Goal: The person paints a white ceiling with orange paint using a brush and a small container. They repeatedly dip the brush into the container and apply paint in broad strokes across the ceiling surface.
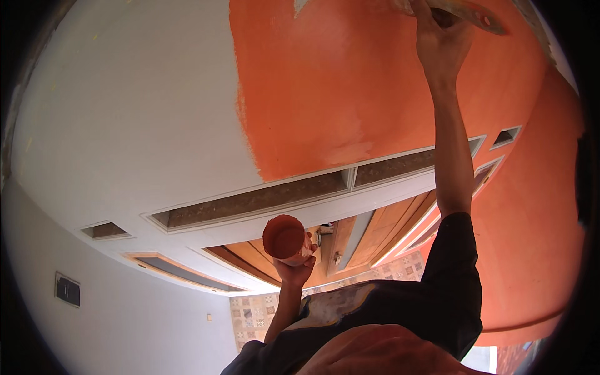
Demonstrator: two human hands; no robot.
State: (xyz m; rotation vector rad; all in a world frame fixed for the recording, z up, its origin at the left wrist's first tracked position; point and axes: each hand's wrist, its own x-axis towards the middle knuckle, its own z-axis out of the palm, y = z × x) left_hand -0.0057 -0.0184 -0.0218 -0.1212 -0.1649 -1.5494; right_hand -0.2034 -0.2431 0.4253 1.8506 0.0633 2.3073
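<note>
My left hand (298,270) is wrapped round a small paint pot (284,247), held low in the middle of the view. Its open top shows an orange-brown inside, and pale smears mark its outside. High at the upper right, my right arm is stretched up and my right hand (442,37) grips a paintbrush (490,20). The brush's flat, paint-stained handle sticks out to the right, with a hole near its end. Its bristle end lies at the top edge against the orange part of the wall (325,81) and is only partly visible.
Unpainted white wall (137,94) lies left of the ragged orange edge. Below run a long framed vent opening (262,199) and wooden doors (400,228). A dark framed panel (67,290) hangs on the left wall. Patterned tiles (253,312) cover the floor.
</note>
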